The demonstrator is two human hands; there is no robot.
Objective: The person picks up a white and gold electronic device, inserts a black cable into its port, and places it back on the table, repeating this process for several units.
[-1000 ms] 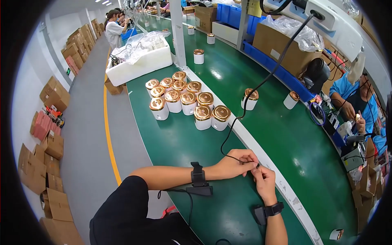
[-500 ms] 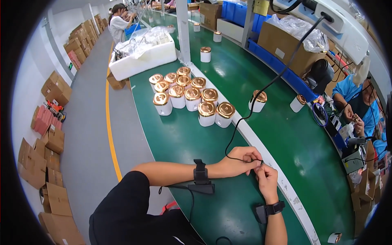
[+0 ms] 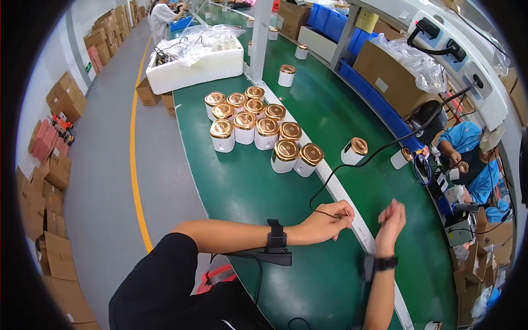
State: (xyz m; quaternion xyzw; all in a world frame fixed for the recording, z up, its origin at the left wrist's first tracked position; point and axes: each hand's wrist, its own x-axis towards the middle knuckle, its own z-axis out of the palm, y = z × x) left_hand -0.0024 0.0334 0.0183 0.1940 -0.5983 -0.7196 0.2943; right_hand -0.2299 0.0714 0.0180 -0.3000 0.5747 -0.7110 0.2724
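My left hand (image 3: 324,223) is closed in a pinch on a thin black cable (image 3: 418,132) above the green tabletop (image 3: 264,192). The cable runs up to the white rail on the upper right; its end at my fingertips is too small to make out. To the right, my right hand (image 3: 391,223) is raised over the green belt past the white divider (image 3: 352,212), slightly blurred. Its fingers are bent and a little apart, with nothing seen in them. Beyond my hands stand several white jars with shiny copper lids (image 3: 267,132). A similar jar (image 3: 355,150) sits tilted on the belt.
A white foam box (image 3: 195,71) with plastic bags stands at the far left. A white socket rail (image 3: 467,66) hangs at upper right above a cardboard box (image 3: 390,77). Across the belt sits a person in blue (image 3: 467,137). Cartons (image 3: 63,253) line the left wall.
My right hand has parted from my left and moved right, over the belt. My left hand keeps the cable. The view has shifted slightly.
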